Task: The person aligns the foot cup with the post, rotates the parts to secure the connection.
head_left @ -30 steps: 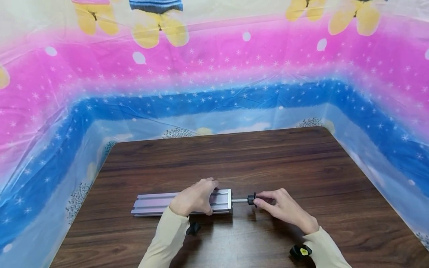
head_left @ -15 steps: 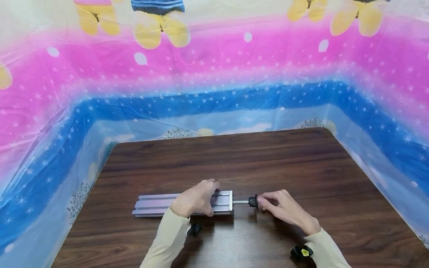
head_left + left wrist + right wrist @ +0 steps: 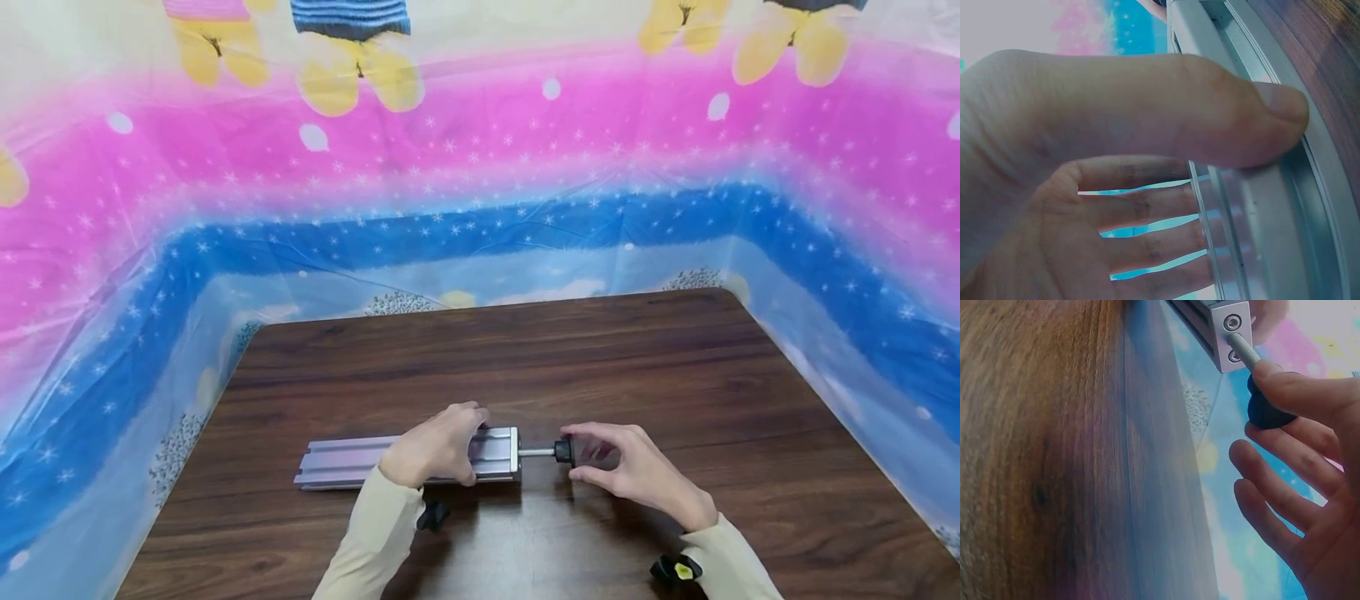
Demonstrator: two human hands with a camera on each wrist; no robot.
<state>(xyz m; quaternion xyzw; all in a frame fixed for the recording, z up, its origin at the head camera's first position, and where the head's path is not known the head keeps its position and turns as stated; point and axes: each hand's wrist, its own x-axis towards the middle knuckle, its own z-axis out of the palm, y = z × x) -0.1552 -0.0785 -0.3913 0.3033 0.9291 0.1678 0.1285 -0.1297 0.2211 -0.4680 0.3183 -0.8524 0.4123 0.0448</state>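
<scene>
A silver aluminium profile (image 3: pixel 347 461) with long grooves lies flat on the table. Its right end carries a metal end plate (image 3: pixel 1240 350), fixed with hex-socket screws. From this plate a threaded rod (image 3: pixel 537 452) sticks out, ending in a black levelling foot (image 3: pixel 564 451). My left hand (image 3: pixel 435 447) grips the profile near its right end, thumb (image 3: pixel 1282 109) on the near side and fingers on the far side. With thumb and index finger, my right hand (image 3: pixel 637 467) holds the black foot at its rim; the other fingers are spread in the right wrist view.
The dark wood-grain table (image 3: pixel 480 358) stretches beyond the hands on all sides. A printed pink and blue cloth (image 3: pixel 480 167) hangs behind and beside its edges. Black wrist straps (image 3: pixel 432 516) sit on both forearms.
My right thumb and index finger have spread wider, from pinching the outer face of the foot to reaching around its rim. My left hand and the profile have stayed in place.
</scene>
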